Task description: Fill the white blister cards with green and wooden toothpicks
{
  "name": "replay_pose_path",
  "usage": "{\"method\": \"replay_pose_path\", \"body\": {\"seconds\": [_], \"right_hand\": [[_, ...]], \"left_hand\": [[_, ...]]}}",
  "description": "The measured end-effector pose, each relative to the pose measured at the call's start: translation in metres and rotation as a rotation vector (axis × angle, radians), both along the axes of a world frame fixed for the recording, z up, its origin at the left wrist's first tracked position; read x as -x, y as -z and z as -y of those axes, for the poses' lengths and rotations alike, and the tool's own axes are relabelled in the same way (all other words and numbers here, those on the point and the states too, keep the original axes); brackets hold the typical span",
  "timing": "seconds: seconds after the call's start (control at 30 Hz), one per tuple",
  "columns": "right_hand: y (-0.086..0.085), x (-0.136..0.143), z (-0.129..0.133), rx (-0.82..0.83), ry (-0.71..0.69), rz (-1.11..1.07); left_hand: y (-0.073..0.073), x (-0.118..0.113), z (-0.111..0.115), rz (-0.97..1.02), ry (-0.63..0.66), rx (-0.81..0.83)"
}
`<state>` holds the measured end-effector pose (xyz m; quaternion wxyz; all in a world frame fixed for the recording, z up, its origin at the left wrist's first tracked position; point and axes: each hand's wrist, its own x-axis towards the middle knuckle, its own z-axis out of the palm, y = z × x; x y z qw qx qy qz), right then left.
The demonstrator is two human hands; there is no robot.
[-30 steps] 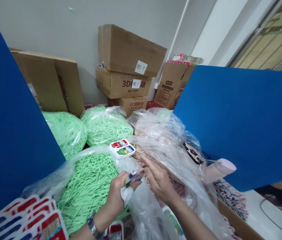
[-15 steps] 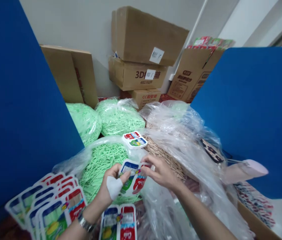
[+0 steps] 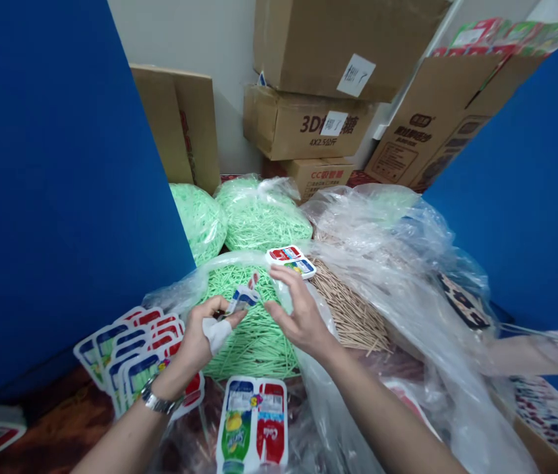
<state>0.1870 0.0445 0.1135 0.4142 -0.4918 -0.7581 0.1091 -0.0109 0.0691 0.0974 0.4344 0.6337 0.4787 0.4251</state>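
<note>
My left hand, with white tape or a patch near the thumb, pinches a flat printed pack that is tilted and seen at a slant. My right hand is apart from it, fingers spread and holding nothing. Just beyond the right fingers lies another twin-bottle pack, red and blue-green. Below the hands is an open bag of thin green sticks. Nearer me a Sprite-and-Cola pack lies flat. Beside my left wrist several like packs overlap in a fanned pile.
Thin brown sticks lie in a clear plastic bag on the right. Closed bags of green sticks stand behind. Cardboard boxes are stacked at the wall. Blue panels flank both sides. A pale pink scoop-like thing lies right.
My right hand has let go of the pack and opened. The left hand keeps the pack, now turned at a slant. The whole view has shifted left and down.
</note>
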Motion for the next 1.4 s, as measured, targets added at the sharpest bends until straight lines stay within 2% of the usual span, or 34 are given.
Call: {"method": "replay_pose_path", "body": {"seconds": [0.07,0.13,0.17,0.23,0.3,0.57,0.73,1.0,1.07,1.23,1.3,1.4], "right_hand": [[0.021,-0.001,0.010,0.137,0.042,0.052],[0.048,-0.001,0.020,0.352,-0.093,0.371],[0.060,0.000,0.024,0.425,-0.105,0.547],[0.081,0.003,0.029,0.490,-0.068,0.708],[0.093,0.006,0.030,0.503,-0.006,0.766],[0.105,0.028,0.028,0.500,-0.022,0.886],[0.101,0.017,0.025,0.548,-0.035,0.854],[0.071,-0.007,0.020,0.638,0.005,0.651],[0.067,-0.011,0.019,0.676,-0.042,0.445],[0.066,-0.012,0.016,0.784,-0.164,-0.421],[0.065,-0.009,0.016,0.822,-0.161,-0.601],[0.063,-0.005,0.015,0.845,-0.143,-0.740]], "left_hand": [[-0.003,0.004,0.002,0.032,-0.056,0.039],[-0.004,0.007,0.004,0.048,-0.074,0.052],[-0.004,0.007,0.005,0.051,-0.073,0.053],[-0.001,0.006,0.007,0.052,-0.059,0.056],[0.004,0.004,0.009,0.054,-0.045,0.060],[0.014,0.002,0.010,0.026,-0.049,0.078],[0.013,0.008,0.011,0.019,-0.056,0.101],[0.011,0.006,0.010,0.057,-0.050,0.094],[0.014,0.007,0.009,0.054,-0.055,0.091],[0.027,0.012,0.007,0.053,-0.059,0.054],[0.029,0.013,0.007,0.043,-0.049,0.043],[0.028,0.012,0.010,0.039,-0.045,0.013]]}}
